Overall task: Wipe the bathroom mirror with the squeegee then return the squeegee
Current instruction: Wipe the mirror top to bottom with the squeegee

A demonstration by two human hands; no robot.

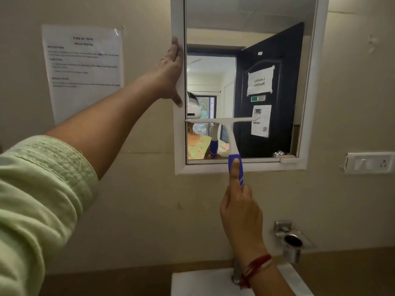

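Observation:
A white-framed bathroom mirror (267, 60) hangs on the beige wall. My right hand (241, 212) grips the blue handle of a white squeegee (229, 133), thumb stretched up along the grip. Its blade lies level against the glass, in the lower half of the mirror, spanning from the left edge to past the middle. My left hand (172, 71) is pressed flat on the mirror's left frame with the fingers together, holding nothing. The glass reflects a dark door with paper signs and part of a person.
A printed sheet (83, 69) is stuck to the wall left of the mirror. A switch plate (368, 163) sits at the right. Below the mirror are a metal holder with a cup (292, 242), a tap (236, 274) and a white basin (203, 285).

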